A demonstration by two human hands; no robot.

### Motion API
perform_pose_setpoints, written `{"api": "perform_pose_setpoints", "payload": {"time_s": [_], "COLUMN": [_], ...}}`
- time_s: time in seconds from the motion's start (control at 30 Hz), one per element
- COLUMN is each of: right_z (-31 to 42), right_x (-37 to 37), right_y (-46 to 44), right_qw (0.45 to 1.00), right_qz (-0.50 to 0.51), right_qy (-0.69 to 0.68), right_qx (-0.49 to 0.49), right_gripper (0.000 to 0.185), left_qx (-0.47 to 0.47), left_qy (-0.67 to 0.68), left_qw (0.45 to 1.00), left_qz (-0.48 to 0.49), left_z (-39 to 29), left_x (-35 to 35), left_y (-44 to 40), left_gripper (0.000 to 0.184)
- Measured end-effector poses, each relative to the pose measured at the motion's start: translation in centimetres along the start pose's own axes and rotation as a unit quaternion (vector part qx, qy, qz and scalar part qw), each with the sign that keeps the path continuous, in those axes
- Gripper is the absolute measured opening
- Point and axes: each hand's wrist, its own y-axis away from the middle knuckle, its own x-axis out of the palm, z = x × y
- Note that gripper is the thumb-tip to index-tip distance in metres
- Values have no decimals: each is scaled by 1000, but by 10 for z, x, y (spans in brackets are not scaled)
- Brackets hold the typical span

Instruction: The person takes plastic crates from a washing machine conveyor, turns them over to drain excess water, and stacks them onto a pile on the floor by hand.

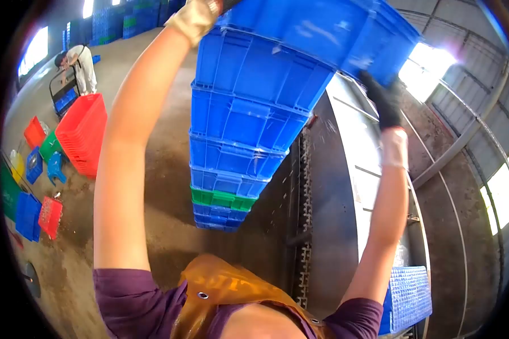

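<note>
A tall stack of blue crates (pixel 240 121) rises in front of me, with one green crate (pixel 223 199) low in it. The topmost blue crate (pixel 305 25) sits tilted at the upper edge of the view. My left hand (pixel 197 20), in a glove with a pale cuff, grips this crate's left side; its fingertips are cut off by the frame. On the other side, my right hand (pixel 383 101), in a dark glove, holds the lower right edge of the same crate, slightly blurred. Both arms are raised and stretched upward.
A metal-framed machine with a chain (pixel 304 214) runs beside the stack on the right. A blue crate (pixel 408 299) is at lower right. Red nested bins (pixel 83 135) and scattered crates stand left. Another person (pixel 80 65) bends over a trolley (pixel 64 93) farther back.
</note>
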Motion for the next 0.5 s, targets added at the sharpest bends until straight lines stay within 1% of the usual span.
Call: {"api": "perform_pose_setpoints", "payload": {"time_s": [0.03, 0.07, 0.1, 0.17, 0.2, 0.23, 0.27, 0.3, 0.37, 0.4, 0.43, 0.47, 0.5], "right_z": [-18, -29, -38, -54, -49, -50, -53, -49, -36, -56, -63, -77, -95], "right_x": [26, 45, 61, 94, 104, 111, 110, 109, 99, 100, 101, 93, 87], "right_y": [-13, -28, -42, -62, -62, -63, -61, -51, -32, -35, -13, 8, 41], "right_qw": [993, 994, 994, 999, 998, 999, 998, 996, 987, 973, 967, 967, 970], "right_qz": [-17, -14, -11, 40, 45, 44, 48, 52, 82, 141, 93, 70, 72], "right_qy": [19, 44, 70, -5, 13, -8, -33, -56, -135, -183, -233, -241, -233], "right_qx": [-114, -101, -87, 5, 35, 23, 30, 42, 12, -8, -36, -36, -22], "right_gripper": [63, 66, 68, 89, 87, 86, 78, 69, 64, 58, 56, 50, 44], "left_qx": [-226, -195, -317, -378, -383, -386, -422, -417, -385, -172, 69, 87, 40], "left_qy": [148, 145, 138, 67, 66, 69, 27, 35, -83, -236, -392, -438, -396], "left_qw": [963, 965, 925, 913, 914, 915, 899, 900, 913, 933, 889, 888, 916], "left_qz": [11, 104, 157, 137, 116, 95, 112, 121, 102, 212, 227, 113, -41], "left_z": [4, 6, 23, 86, 90, 87, 85, 94, 119, 130, 141, 108, 43], "left_x": [-5, -16, -16, 4, 5, 7, 7, 10, 18, 16, 15, 23, 35], "left_y": [17, 23, 34, 72, 81, 89, 92, 97, 108, 127, 146, 141, 128], "left_gripper": [48, 49, 64, 73, 71, 68, 68, 68, 70, 53, 39, 40, 42]}}
